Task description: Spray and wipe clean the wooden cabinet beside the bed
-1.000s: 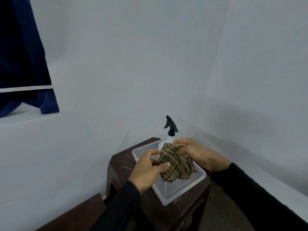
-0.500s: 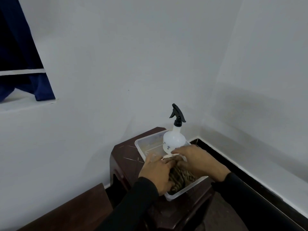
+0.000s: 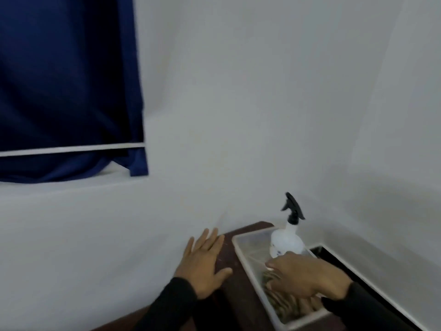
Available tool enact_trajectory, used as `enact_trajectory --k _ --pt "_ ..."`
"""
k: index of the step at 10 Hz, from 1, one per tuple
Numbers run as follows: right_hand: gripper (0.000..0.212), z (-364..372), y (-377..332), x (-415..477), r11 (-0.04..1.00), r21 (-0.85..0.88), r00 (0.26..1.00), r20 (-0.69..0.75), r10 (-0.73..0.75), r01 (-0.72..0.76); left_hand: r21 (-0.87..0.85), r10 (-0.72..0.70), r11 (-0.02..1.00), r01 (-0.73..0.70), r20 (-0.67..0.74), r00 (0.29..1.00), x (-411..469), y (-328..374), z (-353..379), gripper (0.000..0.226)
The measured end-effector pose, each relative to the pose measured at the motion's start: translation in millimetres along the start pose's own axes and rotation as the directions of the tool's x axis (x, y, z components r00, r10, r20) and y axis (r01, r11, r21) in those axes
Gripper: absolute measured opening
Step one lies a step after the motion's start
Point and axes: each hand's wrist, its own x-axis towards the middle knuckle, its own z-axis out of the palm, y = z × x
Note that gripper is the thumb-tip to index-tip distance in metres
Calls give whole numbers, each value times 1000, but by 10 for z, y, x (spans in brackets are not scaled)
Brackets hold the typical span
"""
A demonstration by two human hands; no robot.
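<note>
Resting palm-down over the left edge of the wooden cabinet (image 3: pixel 238 283), the left hand (image 3: pixel 202 263) has its fingers straight and spread and holds nothing; contact with the wood cannot be confirmed.

The cabinet stands low in the right part of the scene, in the corner of the white walls. A clear plastic tub (image 3: pixel 253 233) sits on its top. A white spray bottle (image 3: pixel 286 242) with a black trigger head stands upright in the tub's far end. A striped brown cloth (image 3: pixel 288 306) lies bunched in the near end.

The right hand (image 3: pixel 307 275) is inside the tub, palm down on the cloth, thumb just beside the bottle's base. Motion blur: cannot tell whether its fingers grip the fabric or only lie on it.

A dark blue curtain (image 3: pixel 66 80) hangs far left.
</note>
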Motion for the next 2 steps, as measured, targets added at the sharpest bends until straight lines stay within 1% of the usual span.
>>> enact_trajectory --k 1,2 --pt "52 -561 -693 144 981 55 971 -164 -175 186 37 -207 976 213 -126 970 -371 -858 -803 86" --pt "66 -893 -1283 335 956 74 908 -342 -244 285 49 -255 960 275 -245 935 -607 -1162 -1464 86"
